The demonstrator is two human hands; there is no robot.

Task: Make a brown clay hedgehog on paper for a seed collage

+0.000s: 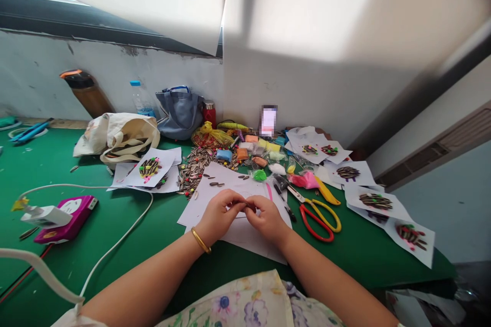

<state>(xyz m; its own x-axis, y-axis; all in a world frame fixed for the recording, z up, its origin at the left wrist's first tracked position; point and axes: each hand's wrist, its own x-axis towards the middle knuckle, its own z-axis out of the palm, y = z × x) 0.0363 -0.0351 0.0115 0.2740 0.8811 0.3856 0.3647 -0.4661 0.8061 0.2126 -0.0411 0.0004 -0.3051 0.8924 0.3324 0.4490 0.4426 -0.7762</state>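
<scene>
My left hand (219, 216), with a gold bangle (201, 240) on its wrist, and my right hand (266, 219) meet above a white paper sheet (233, 184) on the green table mat (115, 225). Their fingertips pinch a small dark sunflower seed (250, 207), which is mostly hidden by my fingers. A few loose seeds (217, 184) lie on the sheet beyond my hands. A spread of striped sunflower seeds (197, 171) lies just left of the sheet. Red-and-yellow-handled scissors (318, 219) rest to the right of my right hand.
Finished seed-and-clay pictures on paper (376, 202) lie along the right. Packets of coloured clay (261, 150) stand at the back, near a canvas bag (118, 135). A white cable (115, 235) and a pink case (67, 218) lie on the left. Walls bound the far side.
</scene>
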